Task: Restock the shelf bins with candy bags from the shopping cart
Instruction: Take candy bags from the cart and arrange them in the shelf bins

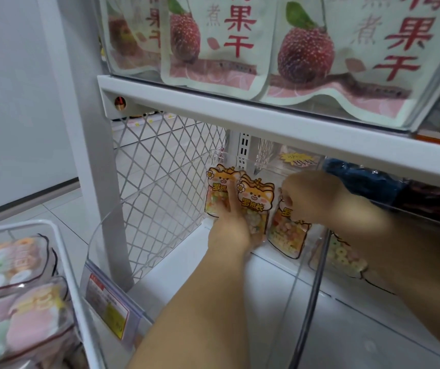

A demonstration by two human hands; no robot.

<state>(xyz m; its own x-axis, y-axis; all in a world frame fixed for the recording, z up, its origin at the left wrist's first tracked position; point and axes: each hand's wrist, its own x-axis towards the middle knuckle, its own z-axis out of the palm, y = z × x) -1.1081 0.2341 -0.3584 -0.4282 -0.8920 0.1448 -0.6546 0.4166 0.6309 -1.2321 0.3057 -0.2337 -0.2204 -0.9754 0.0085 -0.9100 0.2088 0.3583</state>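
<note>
Deep in shelf bin (133, 195), candy bags (253, 206) stand upright at 12 o'clock; left hand (229, 230) straight-fingered, wedged between two; right hand (309, 195) pinches rightmost bag (288, 235) top.

Noted in clear bin (147, 209) on lower shelf (173, 275), far centre: three upright candy bags (254, 201), left hand (229, 230) with straight fingers pushed between the left two, right hand (312, 195), blurred, curled on top of rightmost bag (288, 233). Seen near left: white cart (75, 294) holding further bags (19, 262). Seen above: dried-fruit pouches (213, 49) on upper shelf (240, 115).
</note>
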